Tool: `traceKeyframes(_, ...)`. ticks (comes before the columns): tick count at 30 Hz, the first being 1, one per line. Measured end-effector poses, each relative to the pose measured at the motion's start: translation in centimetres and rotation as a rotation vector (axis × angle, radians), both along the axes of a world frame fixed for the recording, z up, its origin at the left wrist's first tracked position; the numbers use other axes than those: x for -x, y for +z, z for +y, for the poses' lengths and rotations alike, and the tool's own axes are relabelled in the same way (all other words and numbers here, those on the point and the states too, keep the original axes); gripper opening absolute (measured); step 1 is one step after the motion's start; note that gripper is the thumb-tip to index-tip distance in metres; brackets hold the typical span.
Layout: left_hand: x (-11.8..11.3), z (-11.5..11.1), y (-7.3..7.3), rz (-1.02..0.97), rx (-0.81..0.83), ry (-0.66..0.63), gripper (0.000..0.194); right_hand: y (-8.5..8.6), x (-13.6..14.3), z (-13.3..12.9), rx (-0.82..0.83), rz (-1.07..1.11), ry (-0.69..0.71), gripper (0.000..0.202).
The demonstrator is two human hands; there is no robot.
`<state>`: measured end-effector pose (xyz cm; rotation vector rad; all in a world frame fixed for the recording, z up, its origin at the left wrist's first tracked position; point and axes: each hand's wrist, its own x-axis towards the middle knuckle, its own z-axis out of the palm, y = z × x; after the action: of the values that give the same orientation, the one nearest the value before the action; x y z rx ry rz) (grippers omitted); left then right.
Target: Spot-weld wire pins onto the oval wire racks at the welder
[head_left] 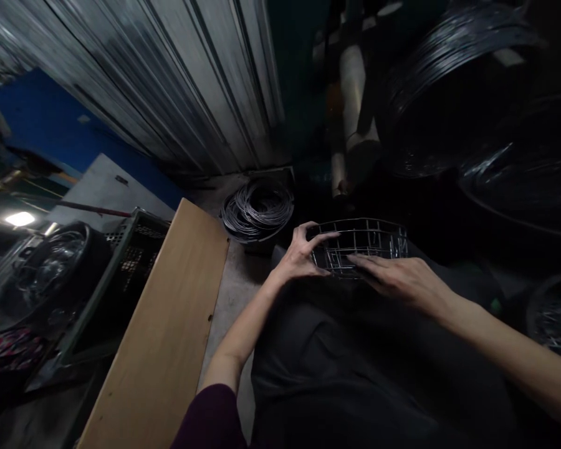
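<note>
A small wire basket (pixel 366 234) is held above my lap, over the dark cloth (pixel 318 349) that covers it. My left hand (pixel 302 252) grips the basket's left end, with the index finger over the upper wires and the thumb near the lower edge. At the basket's near side, my right hand (pixel 397 277) has its fingers stretched out straight, the tips against the wires. Its thumb is mostly hidden below the fingers.
A coil of wire (pixel 259 209) lies on the floor ahead. On the left stand a wooden board (pixel 163 324), a green crate (pixel 98 299) and a dark tub (pixel 51 268). Large wire coils (pixel 453 56) and a metal machine part (pixel 353 87) are at the right, against darkness.
</note>
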<state>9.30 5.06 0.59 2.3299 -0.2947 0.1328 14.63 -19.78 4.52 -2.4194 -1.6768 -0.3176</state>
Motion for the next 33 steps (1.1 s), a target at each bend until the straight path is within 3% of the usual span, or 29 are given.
traceKeyframes(8,-2.9,1.0,0.1,0.01,0.032,0.001,0.098,1.0,-3.6,1.0,-0.019,-0.045,0.06,0.034)
traceKeyframes(16,-4.1,1.2,0.2,0.024,0.076,-0.005,0.095,1.2,-4.8,1.4,-0.003,-0.064,0.06,0.035)
traceKeyframes(22,-2.7,1.2,-0.2,0.029,0.081,-0.024,0.095,1.5,-3.0,1.2,-0.033,-0.04,0.052,0.036)
traceKeyframes(28,-0.6,0.9,-1.5,0.086,0.137,-0.013,0.096,0.6,-0.3,1.2,0.036,0.069,-0.05,0.04)
traceKeyframes(33,0.5,0.8,-1.7,0.067,0.11,0.009,0.094,0.5,0.8,1.3,0.059,0.15,-0.11,0.032)
